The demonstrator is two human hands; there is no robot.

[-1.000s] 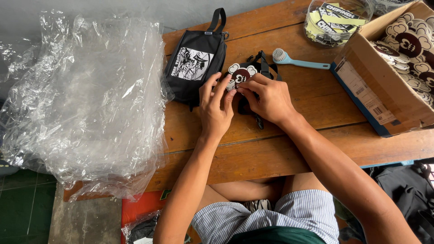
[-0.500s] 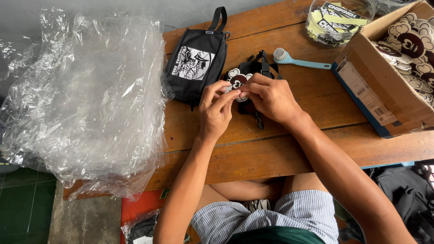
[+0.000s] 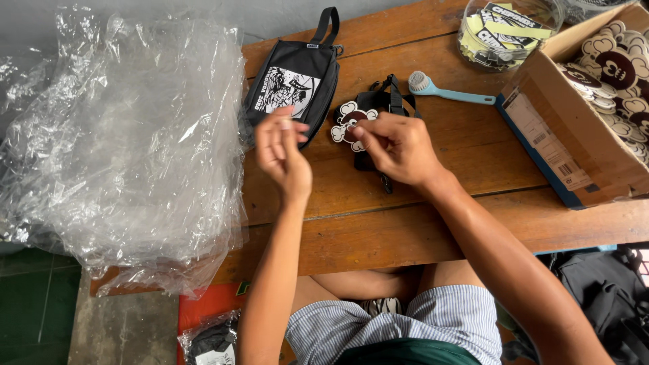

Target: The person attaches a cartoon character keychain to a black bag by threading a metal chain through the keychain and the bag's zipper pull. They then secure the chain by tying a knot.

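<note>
My right hand (image 3: 399,145) pinches a white and dark cartoon-shaped tag (image 3: 350,122) above a small black strapped pouch (image 3: 378,108) lying on the wooden table (image 3: 439,223). My left hand (image 3: 284,152) is lifted off to the left, blurred, fingers loosely apart and holding nothing I can see. A black pouch with a white printed picture (image 3: 292,88) lies just behind my left hand, its strap loop pointing to the far edge.
A big heap of clear plastic bags (image 3: 122,142) covers the table's left end. A light blue brush (image 3: 449,91) lies behind the small pouch. A clear tub of stickers (image 3: 507,30) and a cardboard box of cartoon tags (image 3: 588,101) stand at the right.
My left hand has let go of the tag and swung left and up. My right hand still holds the tag over the small black pouch.
</note>
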